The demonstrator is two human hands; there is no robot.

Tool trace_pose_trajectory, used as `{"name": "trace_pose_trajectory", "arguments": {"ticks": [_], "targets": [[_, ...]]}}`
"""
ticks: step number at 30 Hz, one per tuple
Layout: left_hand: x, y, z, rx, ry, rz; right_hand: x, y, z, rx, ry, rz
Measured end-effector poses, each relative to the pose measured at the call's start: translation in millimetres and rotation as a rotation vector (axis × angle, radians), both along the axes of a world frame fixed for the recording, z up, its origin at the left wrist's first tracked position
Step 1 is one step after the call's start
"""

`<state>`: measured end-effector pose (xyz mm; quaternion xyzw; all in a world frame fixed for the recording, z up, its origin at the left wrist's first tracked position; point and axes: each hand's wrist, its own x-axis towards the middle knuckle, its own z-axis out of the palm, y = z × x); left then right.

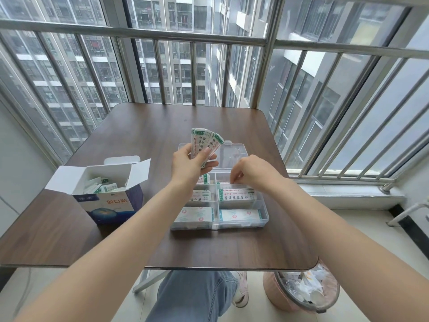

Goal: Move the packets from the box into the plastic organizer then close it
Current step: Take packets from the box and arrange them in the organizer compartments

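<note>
Packets [206, 145] fanned in the left hand [190, 166], grip closed round them above the open plastic organizer [264, 219] mid-counter; more remain in the box [111, 203] near the left edge. Right hand [250, 173] fingers curled down into a far compartment; whether they pinch a packet cannot be told. Risk, judged: the loose fan may slip and scatter, or overfilled compartments may block the lid [232, 152].
</note>
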<state>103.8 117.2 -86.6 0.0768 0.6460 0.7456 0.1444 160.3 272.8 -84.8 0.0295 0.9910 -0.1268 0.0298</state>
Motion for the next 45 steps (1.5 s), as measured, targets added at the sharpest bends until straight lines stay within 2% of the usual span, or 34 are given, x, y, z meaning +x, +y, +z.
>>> {"name": "trace_pose_trajectory", "arguments": {"ticks": [5, 10, 12, 13, 15, 16, 17, 21, 27, 32, 39, 45], "targets": [[1, -1, 2, -0.006, -0.002, 0.002, -9, 0, -1, 0.159, -0.076, 0.106], [3, -3, 4, -0.002, -0.024, -0.014, -10, 4, -4, 0.138, -0.085, 0.139], [4, -5, 5, 0.028, -0.048, -0.043, -6, 4, 3, -0.076, 0.031, 0.069], [5, -6, 5, 0.043, -0.058, -0.062, -4, 4, 8, -0.283, 0.114, -0.009], [7, -6, 5, 0.055, -0.073, -0.104, 3, 3, 19, -0.821, 0.221, -0.148], [9, -6, 5, 0.05, -0.075, -0.13, 5, 3, 22, -1.018, 0.23, -0.181], [10, -6, 5, 0.034, -0.069, -0.167, 5, 2, 23, -1.104, 0.228, -0.19], [15, -6, 7, -0.093, 0.01, -0.376, 8, -5, 21, -1.067, 0.269, -0.19], [12, -12, 11, -0.174, 0.047, -0.473, 13, -10, 22, -1.049, 0.335, -0.204], [13, -10, 14, -0.141, -0.03, -0.387, 14, -9, 19, -1.029, 0.343, -0.279], [10, -11, 15, -0.205, -0.044, -0.294, 17, -9, 22, -0.957, 0.285, -0.24], [3, -11, 10, -0.164, -0.065, -0.092, 10, -2, 9, -0.856, 0.269, -0.42]]}}
